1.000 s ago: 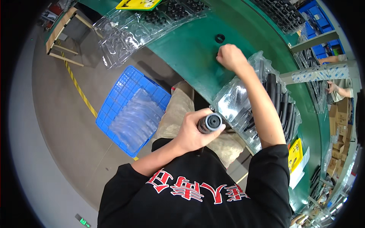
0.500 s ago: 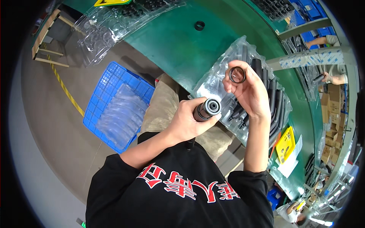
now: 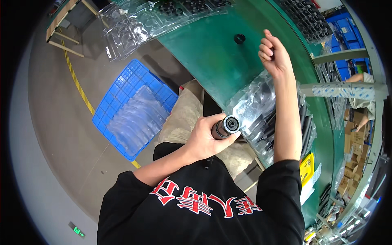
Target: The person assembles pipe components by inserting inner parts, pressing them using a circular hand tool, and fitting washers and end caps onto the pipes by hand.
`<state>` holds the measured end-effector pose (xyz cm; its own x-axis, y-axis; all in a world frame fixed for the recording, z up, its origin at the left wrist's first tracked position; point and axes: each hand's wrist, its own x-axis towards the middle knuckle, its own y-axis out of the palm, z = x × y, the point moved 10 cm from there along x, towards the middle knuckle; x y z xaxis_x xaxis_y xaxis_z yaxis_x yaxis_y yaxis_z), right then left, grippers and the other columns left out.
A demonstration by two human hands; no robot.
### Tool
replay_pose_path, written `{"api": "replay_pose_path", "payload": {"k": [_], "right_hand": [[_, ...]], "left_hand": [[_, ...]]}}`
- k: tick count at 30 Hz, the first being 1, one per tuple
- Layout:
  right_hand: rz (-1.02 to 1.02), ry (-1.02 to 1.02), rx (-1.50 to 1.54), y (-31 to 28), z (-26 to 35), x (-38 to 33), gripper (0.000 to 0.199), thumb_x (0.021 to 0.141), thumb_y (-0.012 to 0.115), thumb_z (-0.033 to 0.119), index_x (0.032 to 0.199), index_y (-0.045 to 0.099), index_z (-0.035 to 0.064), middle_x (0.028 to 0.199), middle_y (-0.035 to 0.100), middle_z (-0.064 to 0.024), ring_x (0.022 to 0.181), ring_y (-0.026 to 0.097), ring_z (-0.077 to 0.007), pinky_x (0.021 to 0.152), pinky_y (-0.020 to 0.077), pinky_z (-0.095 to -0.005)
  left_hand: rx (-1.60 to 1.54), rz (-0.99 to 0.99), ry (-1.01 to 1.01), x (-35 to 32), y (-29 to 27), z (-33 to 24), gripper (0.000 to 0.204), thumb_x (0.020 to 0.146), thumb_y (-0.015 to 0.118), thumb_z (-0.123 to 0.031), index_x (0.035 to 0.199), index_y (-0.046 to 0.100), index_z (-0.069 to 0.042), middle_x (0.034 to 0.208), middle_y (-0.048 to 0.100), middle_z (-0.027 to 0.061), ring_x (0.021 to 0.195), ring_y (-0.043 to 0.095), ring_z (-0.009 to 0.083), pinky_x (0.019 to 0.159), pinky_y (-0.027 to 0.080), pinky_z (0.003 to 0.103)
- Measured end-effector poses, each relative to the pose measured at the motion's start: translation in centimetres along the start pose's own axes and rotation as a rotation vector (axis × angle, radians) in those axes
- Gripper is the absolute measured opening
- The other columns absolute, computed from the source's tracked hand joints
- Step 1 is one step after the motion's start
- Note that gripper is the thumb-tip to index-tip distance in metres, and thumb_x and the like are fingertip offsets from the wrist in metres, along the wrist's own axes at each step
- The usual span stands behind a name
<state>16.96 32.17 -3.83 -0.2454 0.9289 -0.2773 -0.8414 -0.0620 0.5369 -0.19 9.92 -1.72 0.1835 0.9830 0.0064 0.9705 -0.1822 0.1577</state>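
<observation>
My left hand [image 3: 207, 136] is wrapped round a black cylindrical part [image 3: 223, 128]. Its round end, with a metal rim and concentric rings, faces up. A thin dark section shows below my left hand against the black shirt. Raised over the green table, my right hand [image 3: 275, 55] is closed, fingers curled in. A small dark spot shows between its fingers, but I cannot make out what it is. To its left, a black ring [image 3: 239, 38] lies on the table. Below my right hand, a clear plastic tray [image 3: 249, 98] holds several black tubes [image 3: 269, 126], partly hidden by my right forearm.
A blue crate [image 3: 118, 92] with stacked clear plastic trays [image 3: 139, 118] stands on the floor at left. More clear trays with black parts [image 3: 196, 6] lie at the table's far left. A yellow tray [image 3: 307, 168] sits by my right elbow. Another person's arm [image 3: 361, 120] shows at right.
My right hand has moved up and away over the table. Its fingers, which pinched a black ring, are now curled closed, and that ring no longer shows. My left hand still grips the cylindrical part.
</observation>
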Motion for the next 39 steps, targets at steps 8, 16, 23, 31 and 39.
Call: {"api": "replay_pose_path", "payload": {"k": [8, 16, 23, 31, 39], "right_hand": [[-0.177, -0.347, -1.897, 0.6, -1.1, 6.4, 0.026, 0.087, 0.07, 0.022, 0.104, 0.069, 0.0035, 0.079, 0.063, -0.0038, 0.068, 0.058, -0.0193, 0.068, 0.0513, -0.0305], [-0.044, -0.231, -1.429, 4.5, 1.0, -0.9, 0.021, 0.081, 0.076, 0.022, 0.087, 0.063, 0.0055, 0.083, 0.065, -0.0012, 0.062, 0.055, -0.0097, 0.062, 0.0457, -0.0227], [-0.005, -0.198, -0.914, 8.0, 2.4, -16.6, 0.034, 0.069, 0.08, 0.005, 0.101, 0.069, 0.0069, 0.086, 0.061, 0.0021, 0.056, 0.042, -0.003, 0.049, 0.0325, -0.0179], [0.073, -0.179, -1.163, 8.6, 3.9, -22.1, 0.045, 0.066, 0.081, 0.005, 0.11, 0.071, 0.007, 0.086, 0.061, 0.0008, 0.054, 0.04, -0.0053, 0.05, 0.0322, -0.0189], [0.097, -0.199, -1.299, 8.6, 3.6, -23.8, 0.044, 0.066, 0.083, 0.008, 0.108, 0.07, 0.0057, 0.086, 0.062, -0.0003, 0.056, 0.041, -0.0078, 0.052, 0.0342, -0.0206]], "left_hand": [[-0.016, -0.072, -0.016, -0.1, -2.6, -0.5, 0.021, 0.08, 0.074, -0.005, 0.075, 0.054, -0.007, 0.066, 0.053, -0.0036, 0.057, 0.043, 0.0083, 0.055, 0.036, 0.023], [0.014, -0.112, 0.0, 0.5, -2.7, 0.4, 0.014, 0.077, 0.075, -0.006, 0.085, 0.066, -0.001, 0.071, 0.067, 0.0045, 0.057, 0.052, 0.0137, 0.056, 0.044, 0.026], [0.067, -0.025, 0.023, 1.3, 0.3, 1.1, 0.017, 0.075, 0.077, -0.007, 0.086, 0.066, 0.0, 0.068, 0.067, 0.0071, 0.054, 0.052, 0.0164, 0.054, 0.044, 0.028], [0.174, 0.129, 0.053, 0.5, 5.1, 0.7, 0.02, 0.07, 0.078, -0.008, 0.083, 0.066, -0.001, 0.062, 0.063, 0.008, 0.049, 0.051, 0.0195, 0.051, 0.042, 0.03], [0.266, 0.181, 0.049, 0.1, 6.6, 0.2, 0.021, 0.066, 0.079, -0.008, 0.081, 0.065, -0.001, 0.061, 0.062, 0.0076, 0.048, 0.05, 0.0203, 0.05, 0.042, 0.031]]}}
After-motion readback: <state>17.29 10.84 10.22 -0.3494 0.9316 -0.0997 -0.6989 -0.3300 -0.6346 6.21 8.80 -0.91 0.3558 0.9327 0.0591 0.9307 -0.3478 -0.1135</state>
